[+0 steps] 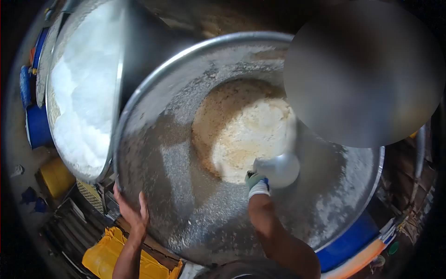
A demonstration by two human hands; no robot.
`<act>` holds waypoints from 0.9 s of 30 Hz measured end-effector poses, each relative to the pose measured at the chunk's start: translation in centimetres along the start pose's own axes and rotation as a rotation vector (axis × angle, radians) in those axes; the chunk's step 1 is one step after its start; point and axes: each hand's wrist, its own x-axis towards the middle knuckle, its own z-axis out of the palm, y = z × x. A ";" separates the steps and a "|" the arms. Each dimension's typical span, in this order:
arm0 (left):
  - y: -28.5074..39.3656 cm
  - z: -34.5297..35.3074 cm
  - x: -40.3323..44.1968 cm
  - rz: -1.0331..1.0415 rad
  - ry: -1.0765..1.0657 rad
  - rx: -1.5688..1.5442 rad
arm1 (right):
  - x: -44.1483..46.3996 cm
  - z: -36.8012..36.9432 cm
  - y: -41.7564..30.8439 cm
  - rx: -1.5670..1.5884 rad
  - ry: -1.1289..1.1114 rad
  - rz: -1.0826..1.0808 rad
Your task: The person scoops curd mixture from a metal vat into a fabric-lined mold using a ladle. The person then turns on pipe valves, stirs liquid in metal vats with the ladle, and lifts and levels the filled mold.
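Note:
A wide metal pan (176, 223) fills the middle of the view, with a pale, lumpy mass (260, 135), browner on its left side, at its centre. My right hand (257, 182), in a white and green glove, is closed on a shiny, rounded metal scoop (284, 170) at the near edge of that mass. The scoop's handle is hidden by the glove. Bare, my left hand (133, 211) is at the pan's near left rim, thumb on the inner side and fingers on the outer, gripping it.
Left of the pan stands another large metal vessel (117, 88) with white, fluffy material (86, 93). A big blurred grey round shape (362, 74) covers the upper right. Yellow sacking (104, 251), a yellow container (56, 177) and blue barrels (38, 125) are around the edges.

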 end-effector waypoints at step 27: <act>1.2 2.6 -0.2 0.136 -0.042 -0.306 | -26.3 4.6 -1.9 -1.325 -0.376 0.148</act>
